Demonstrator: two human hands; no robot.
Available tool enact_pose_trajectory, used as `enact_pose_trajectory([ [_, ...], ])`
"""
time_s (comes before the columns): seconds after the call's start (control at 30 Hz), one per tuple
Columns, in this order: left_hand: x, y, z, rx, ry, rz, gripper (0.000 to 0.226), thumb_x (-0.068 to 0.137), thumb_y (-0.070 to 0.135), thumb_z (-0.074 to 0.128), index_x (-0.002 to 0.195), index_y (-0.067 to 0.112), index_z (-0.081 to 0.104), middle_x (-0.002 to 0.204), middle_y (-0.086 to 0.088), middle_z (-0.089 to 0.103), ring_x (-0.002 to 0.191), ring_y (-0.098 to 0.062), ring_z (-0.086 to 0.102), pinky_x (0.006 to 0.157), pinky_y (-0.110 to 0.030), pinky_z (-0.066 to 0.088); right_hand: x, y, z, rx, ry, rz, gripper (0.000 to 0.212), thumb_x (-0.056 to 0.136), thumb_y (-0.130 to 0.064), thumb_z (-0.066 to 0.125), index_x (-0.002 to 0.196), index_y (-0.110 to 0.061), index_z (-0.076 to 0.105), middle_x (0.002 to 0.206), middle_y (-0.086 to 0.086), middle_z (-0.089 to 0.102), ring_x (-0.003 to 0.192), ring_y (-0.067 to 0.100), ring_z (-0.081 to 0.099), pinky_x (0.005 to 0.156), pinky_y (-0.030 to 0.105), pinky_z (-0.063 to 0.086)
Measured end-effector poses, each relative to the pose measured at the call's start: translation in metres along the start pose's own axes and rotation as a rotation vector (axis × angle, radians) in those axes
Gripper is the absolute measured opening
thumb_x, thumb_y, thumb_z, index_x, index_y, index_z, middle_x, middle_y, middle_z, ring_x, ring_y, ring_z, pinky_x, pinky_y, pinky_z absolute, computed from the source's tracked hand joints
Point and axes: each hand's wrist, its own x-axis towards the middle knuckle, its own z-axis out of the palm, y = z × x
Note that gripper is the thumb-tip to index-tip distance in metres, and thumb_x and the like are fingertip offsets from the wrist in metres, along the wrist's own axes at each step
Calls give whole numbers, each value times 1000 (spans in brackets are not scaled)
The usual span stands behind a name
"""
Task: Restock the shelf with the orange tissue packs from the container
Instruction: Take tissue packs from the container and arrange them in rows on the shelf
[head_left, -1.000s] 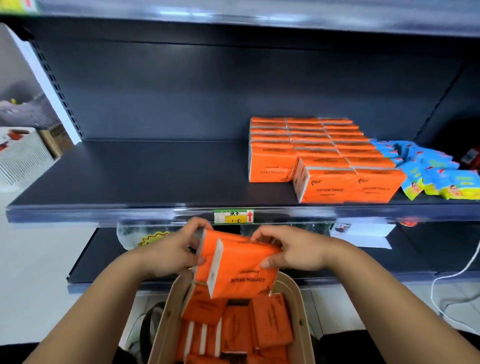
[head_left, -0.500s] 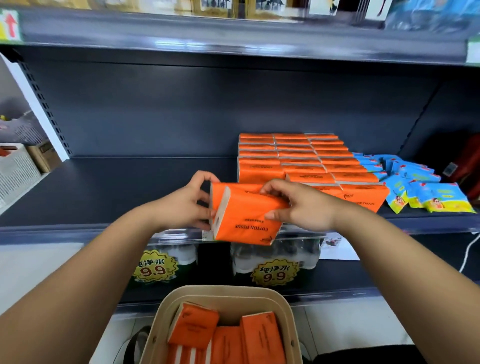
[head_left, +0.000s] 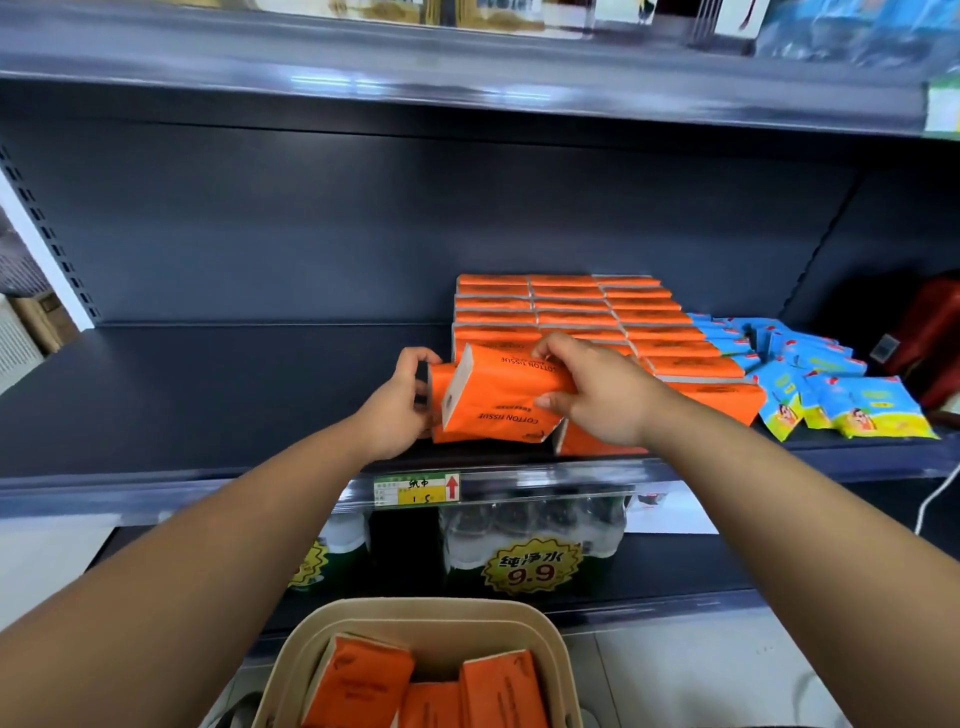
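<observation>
Two orange tissue packs (head_left: 501, 400) are held side by side over the front of the dark shelf (head_left: 208, 405), tilted, just left of the rows of orange packs (head_left: 566, 306) standing there. My left hand (head_left: 397, 410) grips their left end. My right hand (head_left: 597, 395) grips the right end, fingers over the top. Below, the beige container (head_left: 311, 639) holds several more orange packs (head_left: 363, 680).
Blue and yellow packets (head_left: 852, 400) lie right of the orange rows, with a red object (head_left: 935, 332) beyond. A price tag (head_left: 415, 488) sits on the shelf edge. Bottled water (head_left: 530, 525) fills the lower shelf. The shelf's left half is bare.
Both hands have lifted the packs out of the container and carried them up and forward onto the shelf front, beside the stocked rows.
</observation>
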Motion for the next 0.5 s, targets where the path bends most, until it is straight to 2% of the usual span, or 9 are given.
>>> enact_pose_trajectory([
  [0.1,6,-5,7,39,46,23,59,89,-11,55,123,28,27,105,-6,49,89,-31,61,80,-46,56,2,3,4,-94,6,14,40,92,-35,61,127,-32,41,136,-10,51,125,20,46,95,38,23],
  [0.2,12,-7,16,106,62,23,71,87,-13,55,135,28,22,120,0,49,103,-18,60,65,-21,53,5,3,11,-178,34,7,39,93,-36,59,126,-32,41,137,-8,51,126,23,42,89,39,19],
  [0.23,13,-8,18,94,55,5,78,85,-16,53,137,32,20,128,0,46,110,-17,57,62,-18,51,6,3,13,-200,36,11,38,93,-36,59,126,-31,41,136,-7,51,125,24,41,91,40,20],
  [0.27,15,-8,20,60,52,-14,85,82,-19,51,138,37,18,135,-1,42,117,-18,54,64,-18,51,7,2,16,-215,34,16,37,93,-36,58,126,-30,41,135,-5,52,124,25,40,95,43,20],
  [0.33,17,-8,24,-19,71,-49,96,78,-21,49,140,43,14,147,-4,33,129,-22,46,82,-33,56,9,2,20,-253,23,19,36,94,-36,56,126,-28,41,130,-3,54,122,25,37,100,48,19],
  [0.37,17,-7,25,-60,84,-65,100,77,-22,49,143,42,10,150,-6,28,133,-24,41,90,-40,53,10,2,22,-280,20,17,36,95,-36,55,126,-27,41,128,-2,55,122,25,36,100,49,18],
  [0.43,17,-4,26,-120,75,-91,106,75,-23,49,147,40,4,153,-9,22,136,-27,37,89,-42,50,11,1,27,-325,24,11,35,95,-37,54,126,-25,42,126,0,55,122,25,35,98,48,18],
  [0.5,16,-1,26,-117,22,-93,111,72,-23,51,147,42,0,151,-7,25,134,-29,38,77,-36,52,13,0,31,-366,35,-3,35,95,-38,54,126,-24,43,126,1,52,122,26,33,94,46,18],
])
